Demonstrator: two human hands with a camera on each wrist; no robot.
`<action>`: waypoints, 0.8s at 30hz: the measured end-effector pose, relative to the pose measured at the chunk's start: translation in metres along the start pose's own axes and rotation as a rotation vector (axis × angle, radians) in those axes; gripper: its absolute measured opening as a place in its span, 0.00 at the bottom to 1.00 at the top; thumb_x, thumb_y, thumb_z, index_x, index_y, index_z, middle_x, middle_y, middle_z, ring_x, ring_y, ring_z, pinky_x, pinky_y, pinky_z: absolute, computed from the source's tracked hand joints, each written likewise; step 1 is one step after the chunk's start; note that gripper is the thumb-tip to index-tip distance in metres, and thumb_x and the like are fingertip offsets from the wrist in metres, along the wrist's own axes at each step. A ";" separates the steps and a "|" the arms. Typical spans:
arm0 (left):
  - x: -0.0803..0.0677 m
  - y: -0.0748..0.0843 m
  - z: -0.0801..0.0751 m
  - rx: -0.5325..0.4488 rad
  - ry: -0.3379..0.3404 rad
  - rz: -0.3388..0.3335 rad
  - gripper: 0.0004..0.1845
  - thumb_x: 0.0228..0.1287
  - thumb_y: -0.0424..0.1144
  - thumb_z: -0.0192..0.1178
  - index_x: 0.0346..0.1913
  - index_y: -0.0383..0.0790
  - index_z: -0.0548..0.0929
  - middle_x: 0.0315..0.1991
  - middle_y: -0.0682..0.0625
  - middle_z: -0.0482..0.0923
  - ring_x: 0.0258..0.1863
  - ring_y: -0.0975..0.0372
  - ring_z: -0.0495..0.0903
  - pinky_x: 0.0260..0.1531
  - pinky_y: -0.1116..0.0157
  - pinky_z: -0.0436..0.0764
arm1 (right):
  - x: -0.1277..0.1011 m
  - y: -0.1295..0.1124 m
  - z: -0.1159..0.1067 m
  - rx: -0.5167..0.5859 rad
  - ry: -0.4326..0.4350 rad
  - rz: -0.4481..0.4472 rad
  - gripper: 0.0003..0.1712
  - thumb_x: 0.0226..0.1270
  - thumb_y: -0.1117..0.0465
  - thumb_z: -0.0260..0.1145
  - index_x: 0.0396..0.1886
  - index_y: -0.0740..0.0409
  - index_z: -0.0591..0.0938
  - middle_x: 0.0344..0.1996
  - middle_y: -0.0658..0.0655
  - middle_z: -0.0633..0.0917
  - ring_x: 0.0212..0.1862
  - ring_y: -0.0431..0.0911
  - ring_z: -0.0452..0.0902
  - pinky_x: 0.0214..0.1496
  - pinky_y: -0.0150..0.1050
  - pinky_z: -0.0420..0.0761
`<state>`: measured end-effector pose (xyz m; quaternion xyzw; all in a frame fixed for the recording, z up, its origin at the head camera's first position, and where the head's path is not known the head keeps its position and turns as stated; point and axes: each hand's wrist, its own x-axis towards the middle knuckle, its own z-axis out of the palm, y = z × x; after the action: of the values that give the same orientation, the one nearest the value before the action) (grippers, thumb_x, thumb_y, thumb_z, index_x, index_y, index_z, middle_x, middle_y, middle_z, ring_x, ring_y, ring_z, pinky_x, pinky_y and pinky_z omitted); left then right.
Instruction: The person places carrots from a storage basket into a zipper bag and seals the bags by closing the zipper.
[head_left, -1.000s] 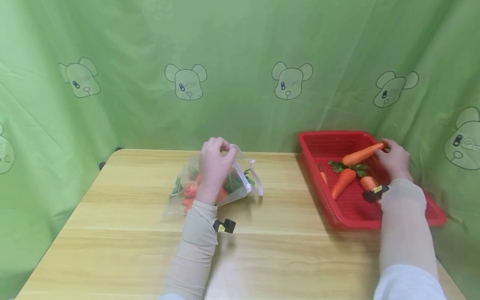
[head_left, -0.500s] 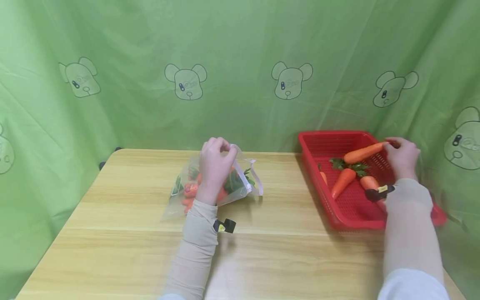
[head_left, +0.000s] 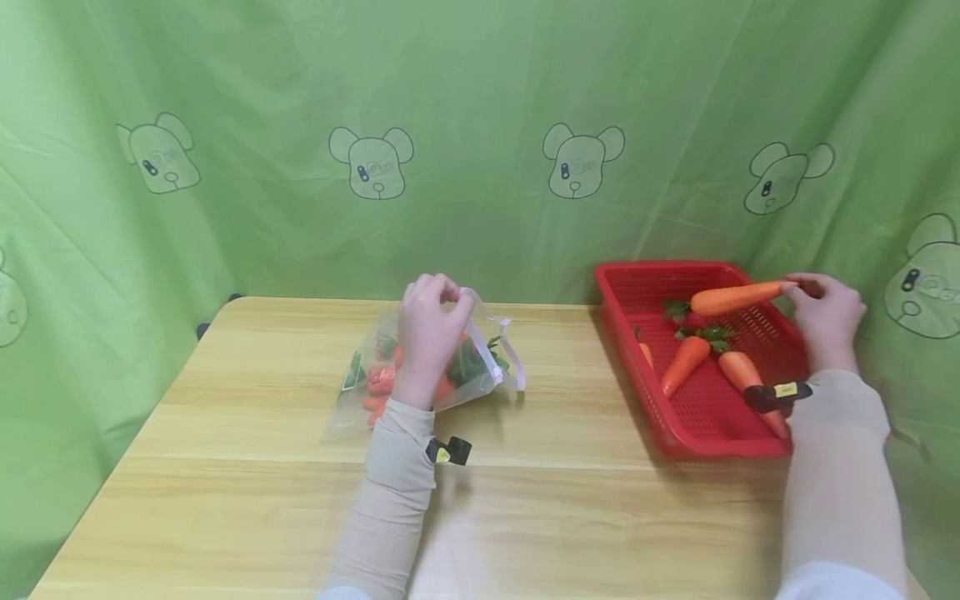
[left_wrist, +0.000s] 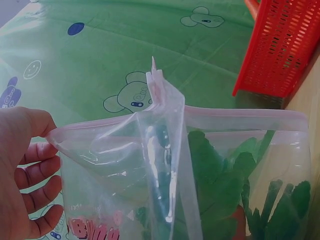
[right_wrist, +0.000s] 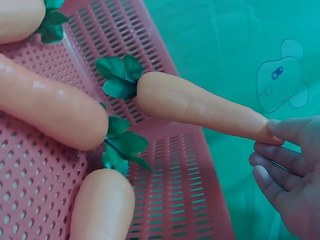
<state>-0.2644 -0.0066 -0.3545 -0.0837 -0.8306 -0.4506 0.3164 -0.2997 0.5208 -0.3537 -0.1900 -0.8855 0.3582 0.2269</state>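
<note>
My left hand pinches the upper edge of a clear zip bag between thumb and forefinger, its other fingers loosely bent beside it. Orange-red vegetables and green leaves show through the bag in the head view. At the right, my right hand pinches the thin tip of a carrot over the red basket. That carrot slants in the right wrist view, its leafy end toward the basket. Inside the basket lie more carrots, one near the middle and another beside it.
The basket stands at the right of the wooden table, near the green curtain behind. The bag lies left of it, with bare wood between. Part of another carrot shows by the basket's left wall.
My right hand has moved to the right, drawing the carrot with it and raising its tip end level. The left hand and the bag have stayed in place.
</note>
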 end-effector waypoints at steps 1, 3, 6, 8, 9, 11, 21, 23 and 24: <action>0.000 0.000 0.000 0.002 -0.001 -0.001 0.08 0.57 0.40 0.62 0.27 0.39 0.79 0.33 0.45 0.81 0.38 0.54 0.77 0.44 0.59 0.77 | -0.001 -0.002 -0.002 0.011 0.002 0.006 0.27 0.68 0.44 0.60 0.62 0.51 0.78 0.18 0.12 0.66 0.34 0.18 0.57 0.75 0.46 0.48; 0.000 0.000 0.000 0.004 -0.002 0.000 0.08 0.57 0.40 0.62 0.27 0.39 0.79 0.33 0.45 0.81 0.38 0.54 0.77 0.44 0.59 0.78 | -0.003 -0.006 -0.005 0.043 0.005 0.025 0.26 0.66 0.43 0.62 0.61 0.46 0.79 0.19 0.12 0.68 0.34 0.18 0.60 0.70 0.38 0.56; 0.000 0.000 0.000 0.005 -0.001 0.005 0.08 0.57 0.39 0.62 0.27 0.38 0.79 0.33 0.45 0.81 0.37 0.54 0.77 0.43 0.59 0.78 | -0.007 -0.014 -0.010 0.128 0.000 0.055 0.23 0.64 0.44 0.65 0.59 0.40 0.80 0.22 0.14 0.73 0.33 0.20 0.65 0.56 0.24 0.63; 0.000 0.000 0.000 0.004 0.002 0.007 0.08 0.57 0.39 0.62 0.27 0.38 0.79 0.33 0.45 0.81 0.37 0.54 0.77 0.43 0.59 0.78 | -0.010 -0.021 -0.013 0.216 -0.005 0.070 0.20 0.62 0.47 0.67 0.55 0.38 0.82 0.23 0.17 0.76 0.31 0.20 0.70 0.42 0.16 0.67; 0.000 0.000 0.000 0.004 0.003 0.009 0.08 0.57 0.39 0.62 0.27 0.38 0.79 0.33 0.45 0.81 0.37 0.54 0.77 0.43 0.59 0.78 | -0.011 -0.024 -0.014 0.264 -0.006 0.072 0.18 0.62 0.49 0.68 0.53 0.38 0.83 0.23 0.19 0.78 0.30 0.20 0.72 0.38 0.14 0.68; 0.000 0.000 0.000 0.004 0.006 0.013 0.08 0.57 0.39 0.62 0.26 0.38 0.79 0.33 0.45 0.81 0.37 0.54 0.77 0.43 0.59 0.78 | -0.016 -0.032 -0.016 0.376 -0.019 0.074 0.16 0.60 0.53 0.70 0.49 0.39 0.85 0.23 0.23 0.81 0.28 0.22 0.75 0.31 0.15 0.73; 0.000 -0.001 -0.001 0.001 0.015 0.020 0.08 0.56 0.39 0.62 0.26 0.38 0.80 0.33 0.45 0.82 0.37 0.54 0.77 0.44 0.58 0.77 | -0.039 -0.068 -0.010 0.787 -0.104 -0.035 0.14 0.55 0.66 0.72 0.43 0.55 0.87 0.27 0.40 0.88 0.28 0.30 0.83 0.34 0.19 0.79; 0.000 -0.001 -0.001 0.001 0.014 0.015 0.08 0.57 0.39 0.63 0.26 0.38 0.80 0.33 0.45 0.82 0.37 0.54 0.77 0.44 0.59 0.77 | -0.044 -0.075 -0.008 0.809 -0.123 -0.056 0.14 0.55 0.67 0.72 0.43 0.56 0.87 0.28 0.41 0.88 0.29 0.31 0.83 0.34 0.19 0.79; 0.000 0.000 -0.002 0.001 0.015 0.016 0.08 0.57 0.39 0.63 0.26 0.38 0.80 0.33 0.45 0.82 0.37 0.54 0.77 0.44 0.59 0.77 | -0.046 -0.078 -0.007 0.818 -0.132 -0.068 0.14 0.55 0.67 0.72 0.44 0.57 0.87 0.28 0.41 0.88 0.29 0.32 0.83 0.34 0.19 0.80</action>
<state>-0.2640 -0.0080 -0.3539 -0.0866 -0.8276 -0.4483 0.3264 -0.2718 0.4491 -0.3050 -0.0314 -0.6886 0.6842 0.2383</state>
